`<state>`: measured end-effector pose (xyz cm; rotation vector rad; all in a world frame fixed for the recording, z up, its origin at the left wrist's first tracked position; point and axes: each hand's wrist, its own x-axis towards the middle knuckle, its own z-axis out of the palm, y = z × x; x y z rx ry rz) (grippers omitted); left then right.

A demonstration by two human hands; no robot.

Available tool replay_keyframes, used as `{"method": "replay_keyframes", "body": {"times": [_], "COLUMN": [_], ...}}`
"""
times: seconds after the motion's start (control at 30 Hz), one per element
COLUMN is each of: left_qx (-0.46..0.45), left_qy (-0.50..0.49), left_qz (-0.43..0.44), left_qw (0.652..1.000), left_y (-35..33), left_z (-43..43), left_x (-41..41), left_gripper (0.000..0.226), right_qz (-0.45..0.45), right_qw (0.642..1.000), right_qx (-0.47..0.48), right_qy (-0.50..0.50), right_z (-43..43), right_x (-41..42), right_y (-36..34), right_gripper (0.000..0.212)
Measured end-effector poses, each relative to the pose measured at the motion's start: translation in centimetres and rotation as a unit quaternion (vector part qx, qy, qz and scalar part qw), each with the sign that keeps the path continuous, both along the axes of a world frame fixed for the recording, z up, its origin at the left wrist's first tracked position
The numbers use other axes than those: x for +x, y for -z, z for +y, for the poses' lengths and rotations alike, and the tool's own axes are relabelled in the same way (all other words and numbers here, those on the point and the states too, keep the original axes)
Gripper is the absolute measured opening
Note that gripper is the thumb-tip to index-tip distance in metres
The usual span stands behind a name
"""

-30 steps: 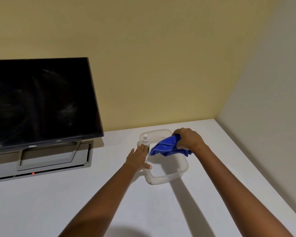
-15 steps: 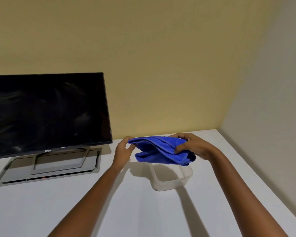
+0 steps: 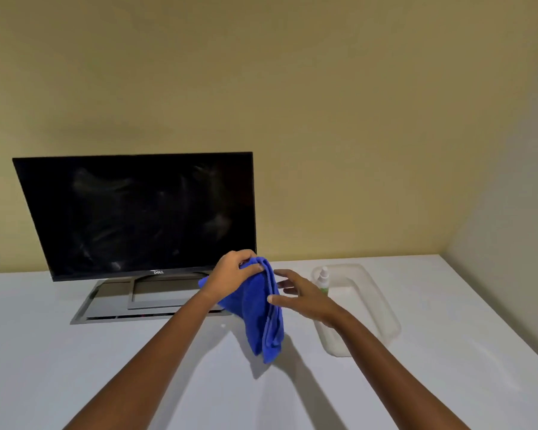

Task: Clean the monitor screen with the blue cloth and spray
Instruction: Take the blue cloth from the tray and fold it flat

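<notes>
1. Blue cloth [image 3: 258, 311] hangs in the air over the white table [image 3: 75, 367], in front of the bottom right corner of the monitor [image 3: 137, 212]. It is folded and droops down long. Its low end is off the table, and a shadow lies under it.
2. The left hand [image 3: 232, 273] holds the top of the cloth. Its fingers and thumb are curled round the top edge.
3. The right hand [image 3: 305, 294] is just to the right of the cloth. Its fingers are spread out and straight, and it holds nothing. Its thumb tip is right at the side edge of the cloth. I cannot tell if it presses on it.
4. The monitor stands on a flat grey base [image 3: 112, 302] at the back of the table, close to the yellow wall [image 3: 323, 88]. Its screen is dark, with pale smudges on it.
5. The spray bottle [image 3: 323, 277] is small, with a white top and a green band. It stands up straight in the far left corner of a see-through tub [image 3: 385, 318]. The right hand hides its lower part.
6. The tub sits on the table to the right of the hands, well apart from the monitor.
</notes>
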<state>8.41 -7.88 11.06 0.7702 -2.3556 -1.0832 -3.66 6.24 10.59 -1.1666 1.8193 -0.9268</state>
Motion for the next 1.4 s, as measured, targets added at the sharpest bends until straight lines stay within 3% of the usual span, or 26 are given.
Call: {"method": "replay_keyframes", "body": {"times": [0.17,0.3,0.47,0.57,0.67,0.77,0.83,1.1,1.3,1.4], "left_qx": [-0.012,0.013,0.118,0.092,0.186,0.32,0.354,0.38,0.397,0.409], "left_qy": [0.024,0.002,-0.035,-0.095,-0.169,-0.202,-0.196,-0.157,-0.131,-0.139], "left_qz": [-0.02,-0.004,-0.005,-0.096,-0.135,-0.087,-0.051,-0.046,-0.042,-0.039], "left_qw": [0.999,1.0,0.992,0.987,0.958,0.921,0.913,0.91,0.908,0.901], "left_y": [0.2,0.5,2.2,4.6,6.4,6.8,6.8,6.3,6.4,6.4], "left_z": [-0.1,-0.6,-1.3,-1.9,-2.2,-2.4,-2.7,-3.1,-2.9,-3.1], "left_x": [2.7,4.8,7.9,10.1,12.1,13.1,13.2,12.0,11.9,12.1], "left_gripper": [0.011,0.013,0.019,0.035,0.049,0.042,0.042,0.053,0.031,0.042], "right_qz": [0.079,0.155,0.188,0.134,0.075,0.024,-0.029,-0.15,-0.156,-0.166], "right_qw": [0.992,0.979,0.972,0.974,0.976,0.978,0.979,0.974,0.966,0.964], "right_qx": [-0.097,-0.12,-0.103,-0.105,-0.102,-0.102,-0.105,-0.098,-0.115,-0.12], "right_qy": [0.032,0.052,0.098,0.151,0.175,0.181,0.171,0.137,0.172,0.169], "right_z": [-2.8,-4.4,-5.6,-5.7,-5.7,-5.4,-5.2,-3.6,-2.2,-1.5], "right_x": [3.8,6.3,7.7,8.0,8.2,8.4,8.4,8.7,9.0,9.2], "right_y": [-0.9,-1.1,-0.9,-0.7,-0.7,-0.7,-0.7,-0.2,0.7,0.6], "right_gripper": [0.055,0.033,0.02,0.015,0.015,0.014,0.019,0.024,0.02,0.024]}}
